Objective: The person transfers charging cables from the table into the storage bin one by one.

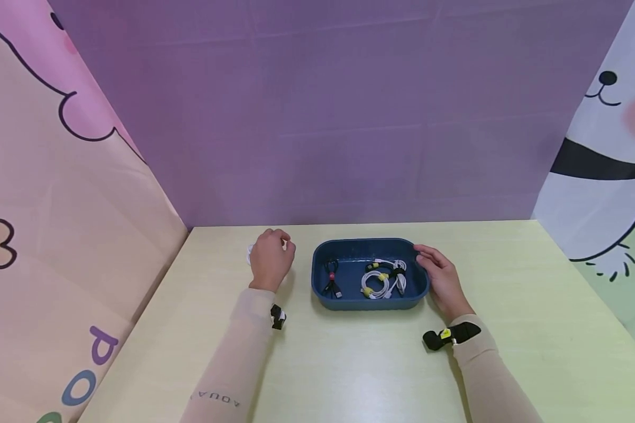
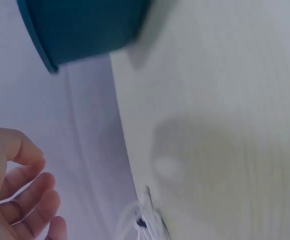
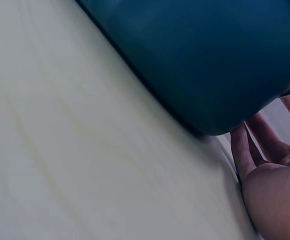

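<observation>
A dark blue bin stands on the table with bundled cables in it. My right hand holds its right end at the rim; in the right wrist view, fingers lie against the outside near the base, and the thumb's contact is unclear. My left hand hovers left of the bin, fingers loosely curled, nothing between them. Beneath and beside it lies a coiled white cable, mostly hidden by the hand in the head view. Inside the bin are white cables with yellow ties and a black USB cable with a red tie.
The pale wooden table ends at a purple backdrop. Cartoon-printed sheets hang at the left and right sides. A black strap device sits on each wrist.
</observation>
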`<state>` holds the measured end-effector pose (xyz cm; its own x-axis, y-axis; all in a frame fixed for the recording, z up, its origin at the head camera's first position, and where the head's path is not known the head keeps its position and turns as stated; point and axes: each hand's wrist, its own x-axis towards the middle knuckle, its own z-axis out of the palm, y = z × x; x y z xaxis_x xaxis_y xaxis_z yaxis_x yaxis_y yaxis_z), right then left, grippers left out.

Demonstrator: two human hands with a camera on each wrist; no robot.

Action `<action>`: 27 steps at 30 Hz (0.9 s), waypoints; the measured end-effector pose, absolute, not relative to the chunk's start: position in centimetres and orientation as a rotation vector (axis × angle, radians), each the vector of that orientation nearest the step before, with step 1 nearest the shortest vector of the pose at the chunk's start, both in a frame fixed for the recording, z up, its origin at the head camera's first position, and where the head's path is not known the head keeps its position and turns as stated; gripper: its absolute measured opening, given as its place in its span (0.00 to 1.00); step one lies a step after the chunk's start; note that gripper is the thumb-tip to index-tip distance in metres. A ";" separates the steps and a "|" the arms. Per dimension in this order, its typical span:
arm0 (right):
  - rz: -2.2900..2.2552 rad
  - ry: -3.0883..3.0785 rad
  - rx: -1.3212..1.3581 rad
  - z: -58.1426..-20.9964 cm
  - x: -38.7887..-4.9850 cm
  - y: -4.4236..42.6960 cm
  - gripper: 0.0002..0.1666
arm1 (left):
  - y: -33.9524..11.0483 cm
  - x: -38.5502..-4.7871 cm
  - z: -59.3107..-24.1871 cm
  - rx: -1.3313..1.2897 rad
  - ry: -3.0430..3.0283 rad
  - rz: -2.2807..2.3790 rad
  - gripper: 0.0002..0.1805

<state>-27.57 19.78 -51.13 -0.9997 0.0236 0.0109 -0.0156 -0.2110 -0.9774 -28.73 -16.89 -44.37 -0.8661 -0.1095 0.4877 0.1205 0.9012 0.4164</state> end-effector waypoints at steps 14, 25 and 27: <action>2.434 -1.941 0.010 -51.3 -27.7 19.5 0.25 | -20.7 -29.8 -45.5 0.144 -2.761 -0.577 0.17; 2.434 -1.961 0.016 -51.1 -27.7 19.3 0.28 | -22.3 -30.1 -46.6 0.224 -2.792 -0.576 0.11; 2.429 -1.959 0.018 -51.1 -27.7 19.2 0.28 | -22.4 -30.0 -46.6 0.222 -2.804 -0.567 0.11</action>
<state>-27.70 19.25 -51.10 -0.9997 0.0093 0.0221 -0.0236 -0.2119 -0.9770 -30.00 -22.40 -46.56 -0.9514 -0.2015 0.2330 -0.0952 0.9117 0.3997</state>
